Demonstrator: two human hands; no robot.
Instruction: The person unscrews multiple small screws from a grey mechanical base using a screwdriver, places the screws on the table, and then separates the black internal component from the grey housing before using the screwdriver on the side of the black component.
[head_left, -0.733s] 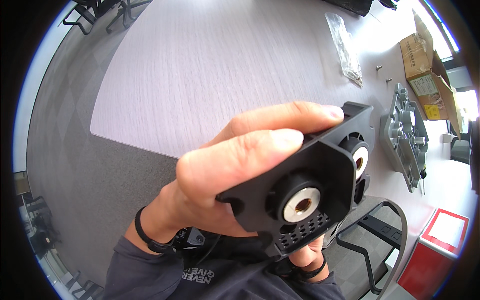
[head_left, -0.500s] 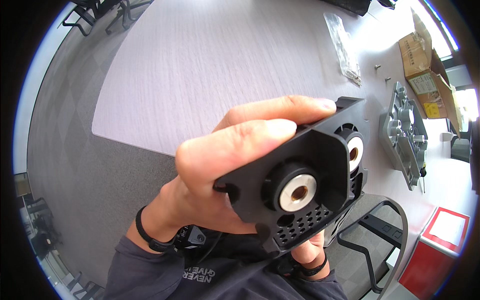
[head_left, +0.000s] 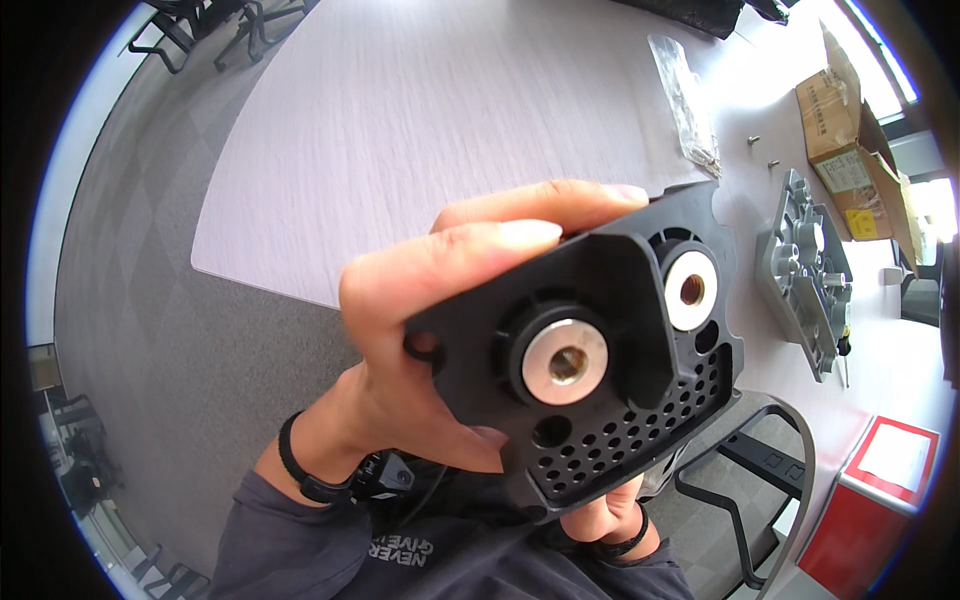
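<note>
My left hand (head_left: 410, 330) grips a black plastic housing (head_left: 625, 330) by its left side, fingers over the upper edge and thumb underneath. The housing is tilted toward me in mid-air. Two round metal bushings, a near one (head_left: 565, 362) and a far one (head_left: 691, 290), sit in its face, one on each side of a raised wall. Rows of small holes run along the lower part. Against the housing's lower edge is my right hand (head_left: 603, 512), curled, most of its fingers hidden behind the part; what they hold does not show.
On the table (head_left: 400, 130), to the right, lie a grey metal casting (head_left: 808, 270), a clear plastic bag (head_left: 685, 105) of small hardware and two loose screws (head_left: 754, 140). An open cardboard box (head_left: 845, 140) stands beyond. A red box (head_left: 865, 510) and a chair (head_left: 750, 470) are lower right.
The housing has shifted slightly left and turned so its face and hole rows show more fully. My left hand moved with it. My right hand is now a little further left, against the lower edge.
</note>
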